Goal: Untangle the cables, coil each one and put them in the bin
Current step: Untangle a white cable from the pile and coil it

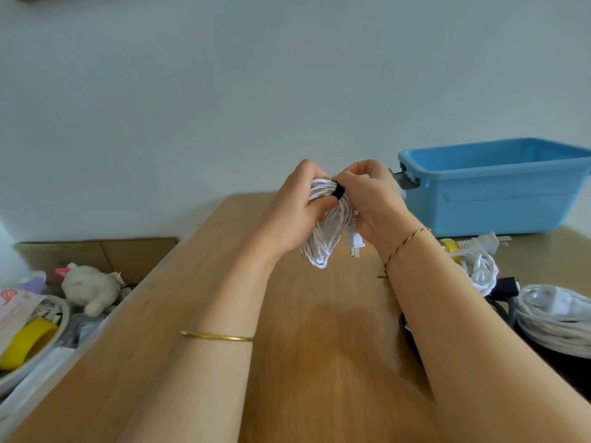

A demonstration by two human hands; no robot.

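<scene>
A person is holding a white coil (pixel 321 241) of cable in the air above the tabletop (pixel 319 362), near its far edge. The left hand (pixel 297 215) is gripping the upper part of the coil, with the fingers curling round the bundled loops and the thumb lying across the front. The right hand (pixel 372 199) is pinching a black strap (pixel 338 191) that is wrapping the top of the coil, so its grip is clenching on the strap, right beside the left fingertips. The loops are hanging down between the two wrists, and a white plug (pixel 355 243) is dangling next to them, just under the right palm.

A blue bin (pixel 492 199) is standing on the tabletop, beyond the right hand and well apart from the coil. What it is holding cannot be told from this angle. In front of it more cables are lying loose: a white cable (pixel 483 271) with a yellow piece (pixel 450 246), a larger white bundle (pixel 556 318) at the right edge, and a black cable (pixel 407 332) partly hiding behind the right forearm.

A gold bangle (pixel 217 337) is sitting on the left forearm and a thread bracelet (pixel 406 246) on the right wrist. Left of the tabletop and lower down, a plush toy (pixel 89 287), a yellow ring (pixel 28 343) and cardboard (pixel 105 254) are lying among clutter.
</scene>
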